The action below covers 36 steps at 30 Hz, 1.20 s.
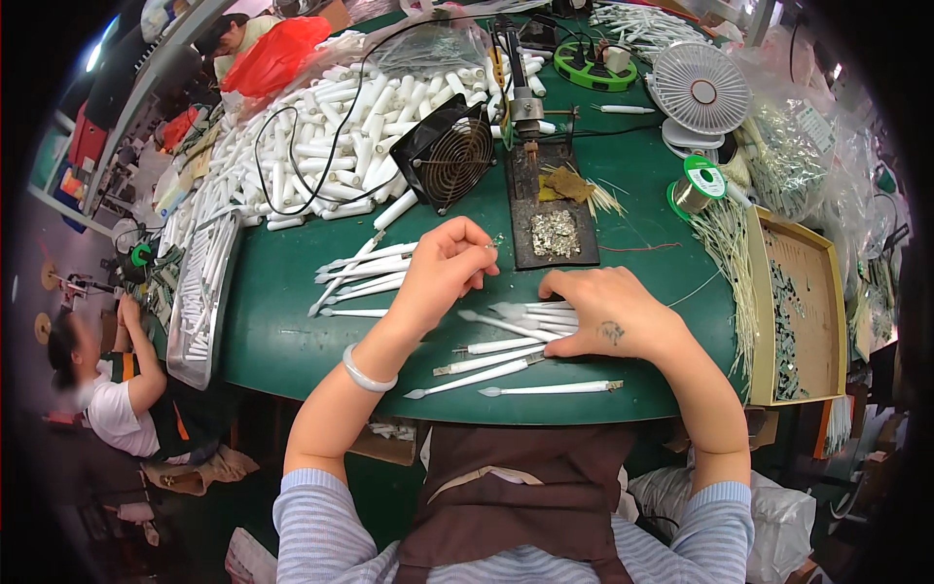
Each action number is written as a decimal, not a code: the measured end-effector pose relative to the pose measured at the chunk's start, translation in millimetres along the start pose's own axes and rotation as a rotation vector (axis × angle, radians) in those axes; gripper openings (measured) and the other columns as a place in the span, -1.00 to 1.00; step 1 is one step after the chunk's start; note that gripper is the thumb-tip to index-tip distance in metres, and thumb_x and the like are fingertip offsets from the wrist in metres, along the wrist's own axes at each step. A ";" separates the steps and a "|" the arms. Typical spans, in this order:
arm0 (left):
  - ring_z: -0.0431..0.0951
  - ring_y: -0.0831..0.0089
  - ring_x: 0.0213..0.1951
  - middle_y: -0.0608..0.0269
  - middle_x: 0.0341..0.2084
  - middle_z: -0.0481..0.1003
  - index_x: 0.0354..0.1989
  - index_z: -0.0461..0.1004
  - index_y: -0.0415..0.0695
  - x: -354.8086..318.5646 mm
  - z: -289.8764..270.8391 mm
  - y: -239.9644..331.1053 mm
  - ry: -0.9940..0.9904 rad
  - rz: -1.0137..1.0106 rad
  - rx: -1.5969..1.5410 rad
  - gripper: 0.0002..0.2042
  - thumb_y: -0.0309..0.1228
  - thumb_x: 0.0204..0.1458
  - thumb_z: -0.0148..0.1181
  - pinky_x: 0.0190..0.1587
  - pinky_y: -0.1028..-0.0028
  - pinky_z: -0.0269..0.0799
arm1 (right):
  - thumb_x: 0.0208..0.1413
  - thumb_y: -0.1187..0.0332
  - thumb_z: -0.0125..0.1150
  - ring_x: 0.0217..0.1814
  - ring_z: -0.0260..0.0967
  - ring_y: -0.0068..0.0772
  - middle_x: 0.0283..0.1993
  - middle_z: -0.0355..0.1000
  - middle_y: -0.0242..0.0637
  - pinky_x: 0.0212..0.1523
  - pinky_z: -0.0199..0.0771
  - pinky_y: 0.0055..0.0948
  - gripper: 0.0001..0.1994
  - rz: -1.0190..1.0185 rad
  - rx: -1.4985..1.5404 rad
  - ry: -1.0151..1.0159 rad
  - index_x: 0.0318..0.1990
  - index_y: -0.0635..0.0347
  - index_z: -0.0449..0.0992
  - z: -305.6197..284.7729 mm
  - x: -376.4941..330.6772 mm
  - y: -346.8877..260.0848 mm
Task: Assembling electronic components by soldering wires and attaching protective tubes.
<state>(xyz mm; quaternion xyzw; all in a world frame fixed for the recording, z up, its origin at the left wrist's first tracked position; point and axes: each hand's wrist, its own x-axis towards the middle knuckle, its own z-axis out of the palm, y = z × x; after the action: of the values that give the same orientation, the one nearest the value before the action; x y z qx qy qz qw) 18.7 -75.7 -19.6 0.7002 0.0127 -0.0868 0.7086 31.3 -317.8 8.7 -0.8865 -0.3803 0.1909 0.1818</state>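
My left hand (pixel 443 268) pinches something too small to tell above the green table (pixel 282 321). My right hand (pixel 608 311) lies flat, fingers spread on white tubes (pixel 520 321) before me, grip closed on nothing.

Single head-worn fisheye view, looking steeply down from close above the green table (pixel 292 321), forearms entering from the lower edge, straight lines bending toward the rim
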 end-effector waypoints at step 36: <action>0.52 0.62 -0.41 0.28 -0.41 0.53 -0.04 0.41 -0.27 -17.9 29.8 13.7 -0.364 -0.066 0.116 -0.81 -0.49 0.22 0.08 -0.41 0.63 0.43 | -0.12 0.31 0.30 -0.41 0.49 -0.04 -0.51 0.48 -0.14 -0.35 0.45 -0.17 -0.84 -0.215 -0.074 -0.080 -0.47 0.19 0.51 -0.4 -24.5 -8.5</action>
<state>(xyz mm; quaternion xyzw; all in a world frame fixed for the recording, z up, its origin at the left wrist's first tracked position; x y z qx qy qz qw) -0.1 -103.4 -3.0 0.7119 -0.0975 -0.2358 0.6543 10.8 -330.6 17.9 -0.8385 -0.4869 0.1913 0.1528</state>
